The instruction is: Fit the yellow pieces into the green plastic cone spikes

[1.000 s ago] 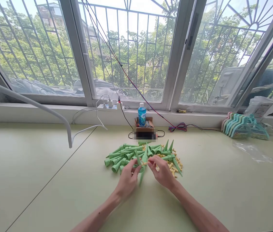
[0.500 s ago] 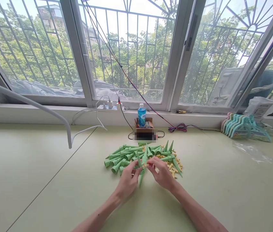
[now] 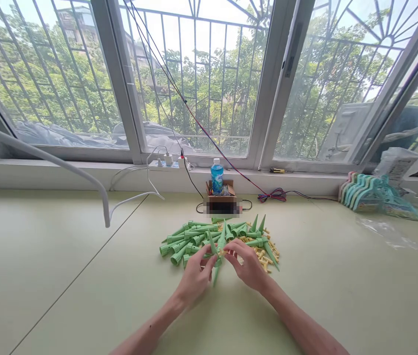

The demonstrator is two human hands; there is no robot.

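Counter (image 3: 83, 296): pale green, carries everything loose. Teal hangers (image 3: 390, 199) at its right end have slumped a bit further right over the last second; nothing touches them. Green cones (image 3: 179, 246) sit heaped in the middle, beyond and beside the hands, no clear change. Right hand (image 3: 249, 266) has shifted slightly left, fingertips now almost meeting the left ones. Left hand (image 3: 196, 276) is narrow, holding a green cone (image 3: 212, 242), pointed end up. Right hand is pinched on a small yellow piece (image 3: 220, 253), now nearer the cone's wide end; looks like the two are being brought together, seating not confirmed.

Hidden: cone's wide end, mostly behind left fingers; most of the yellow piece, under right fingertips. A green tip (image 3: 215, 278) pokes out below, can't tell which cone it belongs to. Loose yellow pieces (image 3: 266, 259) partly covered by cones and right hand. Patch below the bottle (image 3: 216, 180) is pixelated, unreadable.
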